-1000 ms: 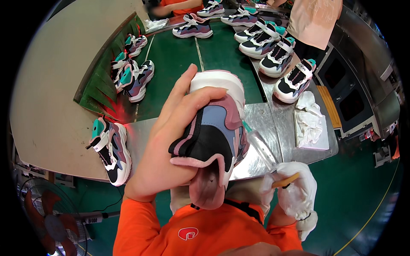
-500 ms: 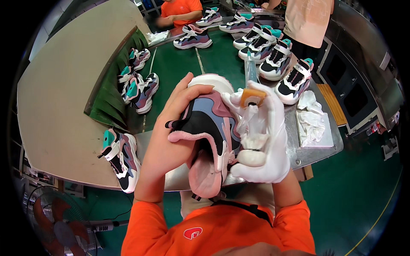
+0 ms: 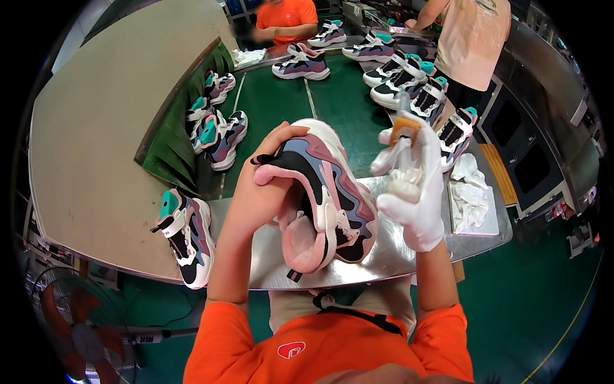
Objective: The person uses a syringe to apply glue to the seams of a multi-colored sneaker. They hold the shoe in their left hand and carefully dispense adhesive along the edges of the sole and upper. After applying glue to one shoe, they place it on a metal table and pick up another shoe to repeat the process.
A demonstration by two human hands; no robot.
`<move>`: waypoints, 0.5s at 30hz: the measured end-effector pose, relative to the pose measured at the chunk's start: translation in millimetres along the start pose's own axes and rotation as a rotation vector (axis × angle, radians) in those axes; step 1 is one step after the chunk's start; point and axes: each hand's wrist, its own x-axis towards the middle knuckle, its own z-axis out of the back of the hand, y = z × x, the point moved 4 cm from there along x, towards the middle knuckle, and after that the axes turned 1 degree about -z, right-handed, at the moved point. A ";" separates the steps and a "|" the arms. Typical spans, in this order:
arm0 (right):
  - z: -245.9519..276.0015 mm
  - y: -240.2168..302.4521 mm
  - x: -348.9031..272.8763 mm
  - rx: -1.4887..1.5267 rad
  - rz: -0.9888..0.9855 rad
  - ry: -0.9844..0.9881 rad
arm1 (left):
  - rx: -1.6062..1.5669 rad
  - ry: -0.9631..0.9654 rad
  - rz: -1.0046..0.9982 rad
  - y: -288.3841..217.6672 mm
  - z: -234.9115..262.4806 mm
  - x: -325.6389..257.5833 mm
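My bare left hand [image 3: 259,189] is wrapped round the heel side of a sneaker [image 3: 345,185] in black, blue-grey, mauve and white. It holds the sneaker tilted above the metal table edge. The pink-lined opening faces me, with the pink tongue [image 3: 307,246] hanging out. My gloved right hand [image 3: 425,211] is closed round a syringe [image 3: 405,130] with an orange collar and a clear plunger, its tip upward and blurred. The syringe is to the right of the sneaker, apart from it. White material, perhaps cloth, shows in the right palm; its kind is unclear.
A green conveyor belt [image 3: 275,96] runs away from me, with several similar sneakers along both sides. One sneaker [image 3: 187,240] stands at the left on a beige table [image 3: 96,141]. White cloths [image 3: 472,198] lie at the right. Two people work beyond; a fan [image 3: 86,339] stands lower left.
My right hand has drawn away from the sneaker to the right, carrying the syringe. The sneaker has turned in my left hand, so more of its side and straps show.
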 end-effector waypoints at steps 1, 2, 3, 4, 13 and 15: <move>3.3 -0.7 2.4 -0.070 -0.009 -0.046 | -0.012 -0.004 0.016 3.2 2.6 1.1; 4.9 -2.3 4.3 -0.099 -0.021 -0.065 | 0.002 -0.022 0.017 9.2 4.7 1.8; 5.7 -3.7 6.9 -0.129 -0.032 -0.085 | -0.080 0.004 0.059 11.2 5.1 2.4; 3.9 -5.1 9.9 -0.092 -0.087 -0.110 | -0.163 0.030 0.100 12.6 5.1 2.8; -12.3 -25.8 35.5 -0.537 -0.102 -0.145 | -0.327 0.142 0.120 37.2 -10.6 -11.2; -7.4 -28.7 30.7 -0.519 -0.126 -0.178 | -0.407 0.112 0.087 37.3 -10.0 -14.1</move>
